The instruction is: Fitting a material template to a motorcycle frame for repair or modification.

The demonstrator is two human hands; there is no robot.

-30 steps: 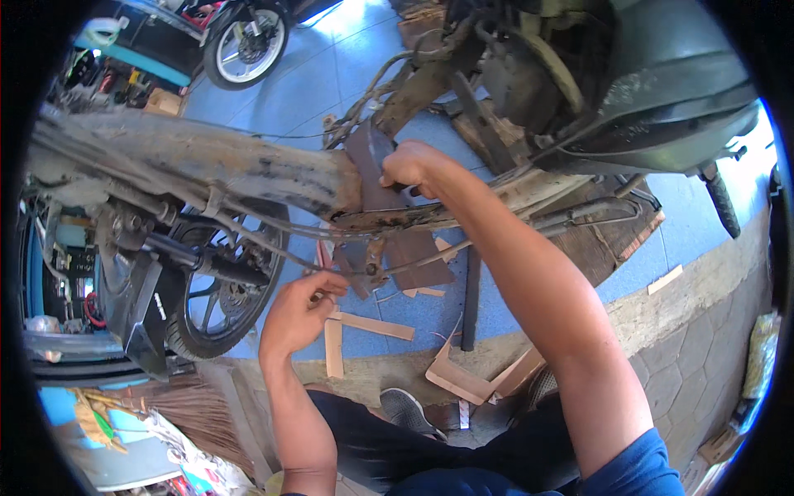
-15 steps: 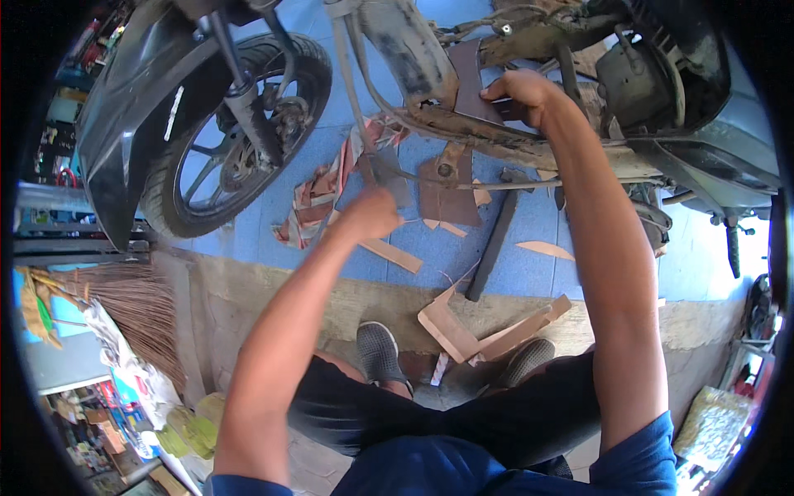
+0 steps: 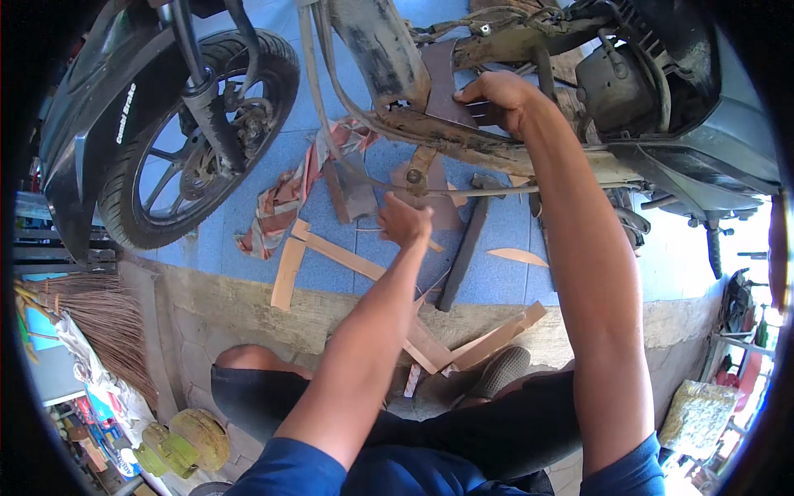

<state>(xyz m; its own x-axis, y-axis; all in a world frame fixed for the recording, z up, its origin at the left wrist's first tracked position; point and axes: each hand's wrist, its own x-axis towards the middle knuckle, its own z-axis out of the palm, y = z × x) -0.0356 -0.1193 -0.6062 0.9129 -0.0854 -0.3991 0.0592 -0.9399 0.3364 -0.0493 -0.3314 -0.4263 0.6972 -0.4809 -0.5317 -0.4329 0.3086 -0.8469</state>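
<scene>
My right hand (image 3: 500,97) is at the frame of a partly stripped motorbike (image 3: 496,149). Its thumb and fingers pinch the edge of a dark brown sheet piece (image 3: 441,74), which stands against the frame; some fingertips are hidden behind it. Lower down, my left hand (image 3: 405,221) hovers with loosely bent fingers, the thumb held apart, and I see nothing in it. Just beyond that hand lies another brown sheet (image 3: 447,217) on the blue tiles, beneath a frame bracket. To its left is a grey-brown piece (image 3: 354,192).
A dark bar-shaped tool (image 3: 465,248) lies on the blue tiles. Cardboard strips (image 3: 339,256) and a red-and-white cloth (image 3: 285,202) are to the left, near the front wheel (image 3: 203,149). Folded cardboard (image 3: 496,337) rests by my foot. A broom (image 3: 103,322) stands far left.
My left hand has swung right, from beside the grey-brown piece to the loose brown sheet. My right hand keeps its hold on the dark brown sheet piece. The whole view has shifted slightly.
</scene>
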